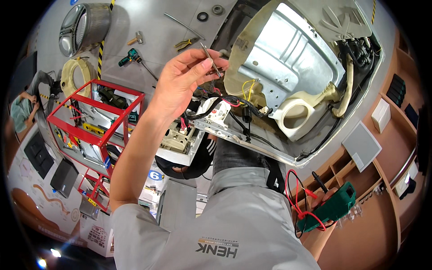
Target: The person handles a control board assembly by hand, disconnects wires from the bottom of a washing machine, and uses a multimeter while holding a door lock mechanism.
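Note:
My left hand (182, 76) is raised in front of the opened washing machine cabinet (294, 155), its thumb and fingers pinched around a slim metal rod (209, 59). The rod stands tilted, its upper end clear of the fingers. Low at the right, my right hand (327, 198) is closed around a green multimeter (335, 209), partly hidden behind it. Red test leads (291, 198) and black ones loop about the meter, and a black probe (320, 182) sticks up beside it. Inside the cabinet are a silvery metal panel (288, 49), a cream ring-shaped duct (294, 118) and loose yellow wires (248, 87).
At the left stands a red-framed tool cart (92, 119). Beyond my left hand, pliers (186, 43), a mallet (136, 38), a cordless driver (131, 57) and a steel drum (85, 27) lie on the floor. Wooden shelving (382, 180) lines the right. Another person (28, 108) is at far left.

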